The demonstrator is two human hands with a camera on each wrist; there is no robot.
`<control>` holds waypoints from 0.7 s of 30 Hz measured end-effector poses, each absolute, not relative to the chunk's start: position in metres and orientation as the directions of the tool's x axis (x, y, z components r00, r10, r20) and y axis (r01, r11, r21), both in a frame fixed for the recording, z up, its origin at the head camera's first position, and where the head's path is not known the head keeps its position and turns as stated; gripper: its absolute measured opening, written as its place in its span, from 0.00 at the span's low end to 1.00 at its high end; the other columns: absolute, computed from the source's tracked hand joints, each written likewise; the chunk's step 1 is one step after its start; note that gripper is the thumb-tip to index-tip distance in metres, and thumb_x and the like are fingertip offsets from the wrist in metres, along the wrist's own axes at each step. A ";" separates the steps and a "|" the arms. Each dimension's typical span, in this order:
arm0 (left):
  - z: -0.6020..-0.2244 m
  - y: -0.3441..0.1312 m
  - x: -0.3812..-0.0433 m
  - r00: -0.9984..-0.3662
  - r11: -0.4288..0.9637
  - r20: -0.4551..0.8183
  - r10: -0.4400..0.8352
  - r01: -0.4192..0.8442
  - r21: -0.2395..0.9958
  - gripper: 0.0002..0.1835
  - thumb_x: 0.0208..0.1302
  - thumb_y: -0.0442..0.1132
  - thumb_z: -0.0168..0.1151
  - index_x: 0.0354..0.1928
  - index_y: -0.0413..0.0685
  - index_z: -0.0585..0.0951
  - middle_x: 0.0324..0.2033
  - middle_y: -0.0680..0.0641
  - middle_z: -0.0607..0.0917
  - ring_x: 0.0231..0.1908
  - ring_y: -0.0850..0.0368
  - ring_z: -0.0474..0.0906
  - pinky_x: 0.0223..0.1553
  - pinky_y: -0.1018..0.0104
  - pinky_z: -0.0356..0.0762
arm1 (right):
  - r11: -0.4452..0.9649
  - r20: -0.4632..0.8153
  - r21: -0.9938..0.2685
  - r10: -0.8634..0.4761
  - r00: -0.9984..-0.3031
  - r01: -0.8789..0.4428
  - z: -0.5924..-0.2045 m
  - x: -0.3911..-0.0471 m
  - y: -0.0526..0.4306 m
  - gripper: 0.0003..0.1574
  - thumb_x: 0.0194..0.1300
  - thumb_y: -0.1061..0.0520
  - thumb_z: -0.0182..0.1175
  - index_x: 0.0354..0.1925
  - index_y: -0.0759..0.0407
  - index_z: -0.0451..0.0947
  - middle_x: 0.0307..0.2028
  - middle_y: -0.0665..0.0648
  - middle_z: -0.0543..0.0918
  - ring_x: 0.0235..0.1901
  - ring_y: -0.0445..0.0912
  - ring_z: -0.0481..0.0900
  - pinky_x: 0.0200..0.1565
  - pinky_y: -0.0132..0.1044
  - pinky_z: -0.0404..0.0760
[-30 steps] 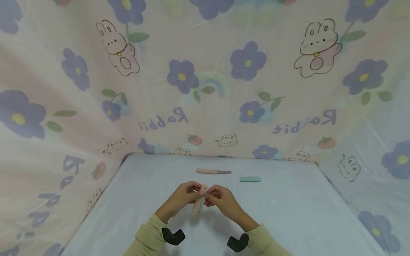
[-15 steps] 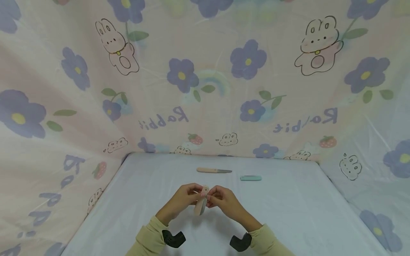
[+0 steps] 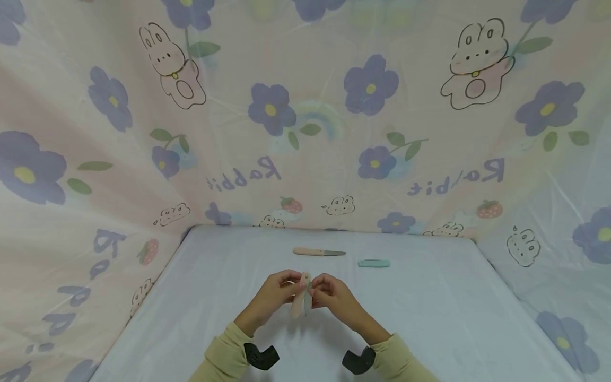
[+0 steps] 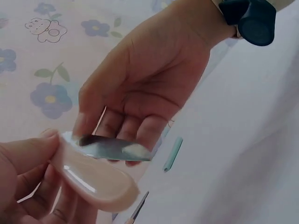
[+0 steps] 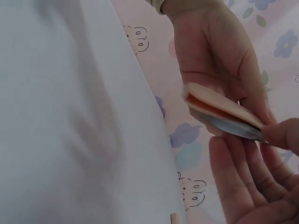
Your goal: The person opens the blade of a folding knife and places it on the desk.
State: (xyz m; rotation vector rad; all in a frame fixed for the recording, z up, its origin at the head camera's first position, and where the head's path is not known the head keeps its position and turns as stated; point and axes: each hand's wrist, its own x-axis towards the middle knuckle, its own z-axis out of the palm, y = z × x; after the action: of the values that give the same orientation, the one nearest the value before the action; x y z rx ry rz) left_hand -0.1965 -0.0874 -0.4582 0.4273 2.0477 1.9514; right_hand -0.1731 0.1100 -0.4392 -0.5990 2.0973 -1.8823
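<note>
A folding knife with a peach handle is between the two hands, low over the table's middle. Its shiny blade stands part way out at a narrow angle to the handle. My left hand pinches the handle near its pivot end. Thumb and fingers of my right hand pinch the blade close to that same end. The right wrist view shows the handle's open slot alongside the blade.
Farther back on the white table lies a peach-handled knife with its blade out, pointing right. A mint-green folded knife lies to its right. Patterned cloth hangs behind and at both sides.
The knife's blade has swung out from the handle, opening a visible gap between them. Both hands stay in nearly the same place. The two knives on the table lie still.
</note>
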 end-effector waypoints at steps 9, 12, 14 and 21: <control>-0.463 -0.081 -0.193 -0.926 -0.003 -0.049 0.373 -0.054 0.999 0.23 0.62 0.45 0.62 0.54 0.40 0.73 0.45 0.44 0.77 0.41 0.53 0.78 0.40 0.59 0.79 | 0.090 0.058 -0.991 -0.396 -0.917 -0.101 -0.439 -0.170 0.106 0.13 0.66 0.62 0.56 0.43 0.73 0.70 0.36 0.69 0.79 0.39 0.61 0.80 0.38 0.41 0.82; -0.465 -0.080 -0.190 -0.920 0.008 -0.068 0.387 -0.071 0.997 0.23 0.61 0.44 0.63 0.54 0.40 0.73 0.44 0.44 0.77 0.41 0.53 0.78 0.40 0.59 0.79 | 0.081 0.056 -0.992 -0.367 -0.929 -0.092 -0.448 -0.174 0.108 0.13 0.66 0.61 0.56 0.43 0.72 0.70 0.35 0.68 0.80 0.38 0.58 0.81 0.38 0.40 0.82; -0.465 -0.080 -0.188 -0.919 0.008 -0.066 0.389 -0.068 0.998 0.23 0.61 0.44 0.63 0.54 0.39 0.73 0.44 0.44 0.78 0.42 0.53 0.78 0.40 0.59 0.79 | 0.082 0.050 -0.993 -0.358 -0.932 -0.085 -0.455 -0.178 0.110 0.14 0.66 0.60 0.57 0.43 0.70 0.70 0.35 0.68 0.80 0.37 0.56 0.81 0.37 0.40 0.82; -0.468 -0.081 -0.187 -0.914 -0.005 -0.056 0.401 -0.063 0.998 0.22 0.62 0.44 0.62 0.54 0.39 0.74 0.44 0.44 0.78 0.42 0.53 0.78 0.40 0.60 0.79 | 0.083 0.055 -0.992 -0.362 -0.930 -0.091 -0.467 -0.182 0.113 0.17 0.65 0.56 0.59 0.43 0.70 0.70 0.35 0.66 0.80 0.37 0.55 0.82 0.37 0.39 0.82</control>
State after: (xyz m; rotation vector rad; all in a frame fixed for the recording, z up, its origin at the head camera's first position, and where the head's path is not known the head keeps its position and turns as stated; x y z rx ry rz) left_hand -0.1869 -0.0815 -0.4679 0.3512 1.9525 1.9873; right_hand -0.1818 0.1126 -0.4674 -0.4591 2.1503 -1.9449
